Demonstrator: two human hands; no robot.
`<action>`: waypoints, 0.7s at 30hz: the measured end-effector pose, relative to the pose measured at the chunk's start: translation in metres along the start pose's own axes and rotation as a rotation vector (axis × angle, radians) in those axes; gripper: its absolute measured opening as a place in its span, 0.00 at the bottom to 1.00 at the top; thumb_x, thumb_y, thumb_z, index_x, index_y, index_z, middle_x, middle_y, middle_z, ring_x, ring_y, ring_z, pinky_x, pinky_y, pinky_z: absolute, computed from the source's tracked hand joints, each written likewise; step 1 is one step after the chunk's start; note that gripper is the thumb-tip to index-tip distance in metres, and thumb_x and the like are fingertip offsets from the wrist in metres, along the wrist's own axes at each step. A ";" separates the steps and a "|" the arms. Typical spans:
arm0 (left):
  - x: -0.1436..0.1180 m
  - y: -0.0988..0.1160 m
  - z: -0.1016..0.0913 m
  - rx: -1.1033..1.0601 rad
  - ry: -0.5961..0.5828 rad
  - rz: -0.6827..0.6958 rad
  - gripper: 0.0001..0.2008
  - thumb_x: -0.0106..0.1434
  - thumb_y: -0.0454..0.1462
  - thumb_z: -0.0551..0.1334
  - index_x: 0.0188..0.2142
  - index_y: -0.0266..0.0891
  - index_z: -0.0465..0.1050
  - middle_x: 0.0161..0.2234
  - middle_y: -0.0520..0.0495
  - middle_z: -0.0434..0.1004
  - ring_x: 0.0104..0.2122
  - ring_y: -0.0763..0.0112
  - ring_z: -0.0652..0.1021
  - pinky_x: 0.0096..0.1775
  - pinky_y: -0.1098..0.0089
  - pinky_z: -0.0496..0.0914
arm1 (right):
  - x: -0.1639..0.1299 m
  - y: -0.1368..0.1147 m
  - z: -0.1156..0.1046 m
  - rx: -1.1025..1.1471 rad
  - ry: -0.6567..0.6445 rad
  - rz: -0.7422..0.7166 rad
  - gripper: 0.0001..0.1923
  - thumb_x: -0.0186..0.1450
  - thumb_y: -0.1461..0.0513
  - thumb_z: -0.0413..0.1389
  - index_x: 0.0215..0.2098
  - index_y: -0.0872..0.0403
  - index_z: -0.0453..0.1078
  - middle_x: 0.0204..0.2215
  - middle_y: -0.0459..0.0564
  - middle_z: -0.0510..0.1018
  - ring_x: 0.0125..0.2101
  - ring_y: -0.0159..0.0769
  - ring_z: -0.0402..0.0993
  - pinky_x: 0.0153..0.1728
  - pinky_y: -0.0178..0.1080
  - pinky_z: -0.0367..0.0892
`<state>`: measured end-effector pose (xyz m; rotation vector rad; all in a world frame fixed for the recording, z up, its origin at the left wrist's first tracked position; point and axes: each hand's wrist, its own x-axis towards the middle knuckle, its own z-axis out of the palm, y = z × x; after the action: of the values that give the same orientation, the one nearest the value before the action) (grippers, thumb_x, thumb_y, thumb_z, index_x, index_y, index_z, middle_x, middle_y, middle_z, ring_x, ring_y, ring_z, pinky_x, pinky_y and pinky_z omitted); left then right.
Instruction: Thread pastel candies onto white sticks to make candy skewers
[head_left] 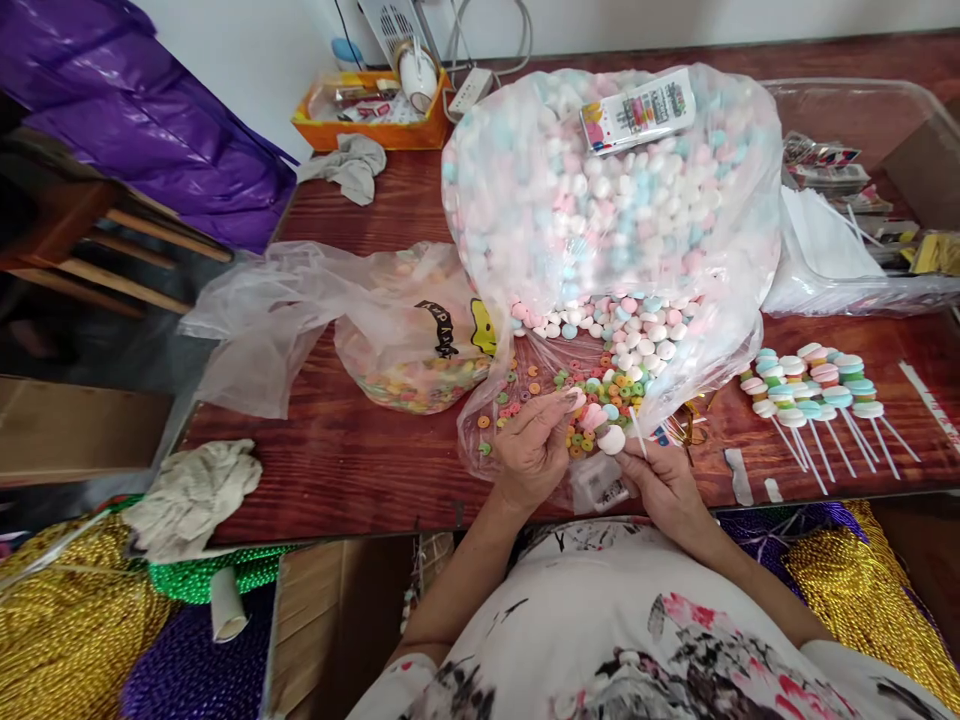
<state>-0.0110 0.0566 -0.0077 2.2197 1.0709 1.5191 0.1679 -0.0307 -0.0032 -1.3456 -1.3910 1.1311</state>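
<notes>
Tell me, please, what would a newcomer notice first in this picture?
The eye goes first to the big clear bag of pastel marshmallows in the middle of the wooden table. Below it, at the near edge, the left hand and the right hand hold a stick of marshmallows over scattered cereal rings. To the right lies a row of finished sticks.

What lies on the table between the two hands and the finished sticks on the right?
In the head view, gold ribbon curls and bare wood lie between the hands and the finished sticks.
</notes>
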 end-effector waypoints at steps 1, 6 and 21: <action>0.000 0.000 0.000 0.009 0.009 0.019 0.17 0.65 0.28 0.63 0.52 0.45 0.77 0.46 0.47 0.84 0.44 0.67 0.84 0.48 0.65 0.81 | 0.001 -0.001 0.000 -0.028 0.001 -0.021 0.16 0.74 0.57 0.48 0.32 0.54 0.71 0.20 0.41 0.64 0.22 0.30 0.59 0.27 0.33 0.59; 0.001 0.006 -0.002 -0.066 -0.016 0.013 0.24 0.65 0.29 0.64 0.59 0.47 0.72 0.52 0.44 0.81 0.50 0.61 0.82 0.52 0.58 0.79 | 0.004 -0.003 -0.001 -0.308 -0.005 -0.186 0.14 0.73 0.63 0.47 0.45 0.54 0.75 0.27 0.48 0.76 0.30 0.36 0.71 0.35 0.36 0.67; -0.007 0.011 0.012 -0.342 -0.146 -0.174 0.32 0.66 0.35 0.64 0.68 0.50 0.59 0.64 0.39 0.69 0.58 0.56 0.77 0.51 0.57 0.81 | -0.042 0.025 -0.073 -0.291 0.745 -0.002 0.16 0.70 0.53 0.56 0.36 0.56 0.78 0.16 0.40 0.64 0.17 0.28 0.57 0.20 0.34 0.56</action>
<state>0.0029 0.0469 -0.0113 1.9177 0.8608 1.3307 0.2460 -0.0703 -0.0120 -1.7293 -1.0086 0.3418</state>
